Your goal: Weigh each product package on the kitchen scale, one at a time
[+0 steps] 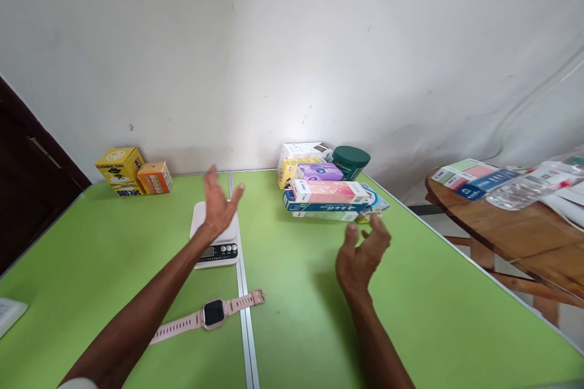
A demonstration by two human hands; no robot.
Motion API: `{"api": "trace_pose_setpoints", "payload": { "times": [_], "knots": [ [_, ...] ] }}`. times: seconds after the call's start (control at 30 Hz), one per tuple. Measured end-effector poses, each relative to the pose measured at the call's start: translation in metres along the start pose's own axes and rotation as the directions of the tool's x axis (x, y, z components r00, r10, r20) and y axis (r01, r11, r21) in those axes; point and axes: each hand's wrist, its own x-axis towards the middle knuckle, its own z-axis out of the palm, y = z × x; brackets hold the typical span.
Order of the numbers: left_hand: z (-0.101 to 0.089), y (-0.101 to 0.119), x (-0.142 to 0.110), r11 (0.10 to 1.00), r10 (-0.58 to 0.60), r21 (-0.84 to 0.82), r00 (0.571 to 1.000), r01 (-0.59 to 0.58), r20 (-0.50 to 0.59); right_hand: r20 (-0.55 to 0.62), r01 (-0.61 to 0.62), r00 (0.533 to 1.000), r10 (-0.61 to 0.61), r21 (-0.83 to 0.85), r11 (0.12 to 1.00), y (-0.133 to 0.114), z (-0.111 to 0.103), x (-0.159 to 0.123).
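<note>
My left hand (219, 203) is open above a white kitchen scale (199, 219), fingers spread and holding nothing. The scale's buttons and part of its display show below my wrist. My right hand (362, 252) hovers over the table, thumb and fingers apart with nothing between them. Just beyond it lies a stack of toothpaste boxes: a pink one (329, 191) on top, a blue one (314, 203) under it and a pale green one (323, 216) lowest. Nearer me, a pink-strapped smartwatch (213, 313) lies flat, partly hidden by my left forearm.
Behind the stack stand a purple pack (319, 171), a yellow box (288, 173), a white box (303, 149) and a dark green tub (350, 161). A yellow box (119, 173) and an orange box (156, 179) sit back left. A wooden table (524, 237) at right holds a plastic bottle (515, 193).
</note>
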Motion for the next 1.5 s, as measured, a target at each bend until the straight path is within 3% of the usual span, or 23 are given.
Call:
{"api": "trace_pose_setpoints", "payload": {
  "times": [0.1,0.2,0.3,0.47,0.6,0.73,1.03,1.23,1.37,1.5],
  "knots": [
    [0.045,0.046,-0.028,0.998,-0.038,-0.039,0.944,0.053,0.327,-0.096,-0.155,0.984,0.151,-0.033,0.987,0.039,-0.005,0.042],
    [0.081,0.074,-0.041,0.997,-0.054,-0.014,0.851,0.072,0.523,-0.064,-0.259,0.964,0.258,-0.011,0.966,0.063,0.002,0.071],
    [0.108,0.088,-0.042,0.999,-0.050,0.017,0.811,0.049,0.583,-0.009,-0.259,0.966,0.259,0.012,0.966,0.070,0.014,0.082],
    [0.130,0.096,-0.037,0.991,-0.123,0.113,0.806,0.070,0.579,0.076,-0.139,0.988,0.137,0.021,0.990,0.060,0.030,0.082],
    [0.137,0.095,-0.035,0.990,-0.134,0.118,0.799,0.080,0.587,0.068,-0.109,0.992,0.109,-0.009,0.994,0.054,0.030,0.083],
    [0.140,0.090,-0.039,0.992,-0.127,0.064,0.802,0.110,0.584,0.074,-0.210,0.975,0.210,-0.004,0.978,0.046,0.026,0.075],
    [0.122,0.077,-0.044,0.990,-0.132,0.041,0.813,0.132,0.568,0.107,-0.235,0.968,0.228,0.053,0.971,0.023,0.035,0.058],
    [0.125,0.069,-0.038,0.986,-0.034,-0.117,0.826,0.121,0.562,0.049,-0.193,0.980,0.192,0.011,0.981,0.027,0.033,0.059],
    [0.126,0.072,-0.039,0.986,-0.071,-0.076,0.796,0.146,0.601,0.030,-0.121,0.992,0.122,-0.023,0.992,0.024,0.027,0.059],
    [0.102,0.075,-0.041,0.989,-0.072,-0.065,0.807,0.135,0.586,0.039,-0.038,0.998,0.038,0.000,0.999,0.002,0.022,0.055]
  ]
}}
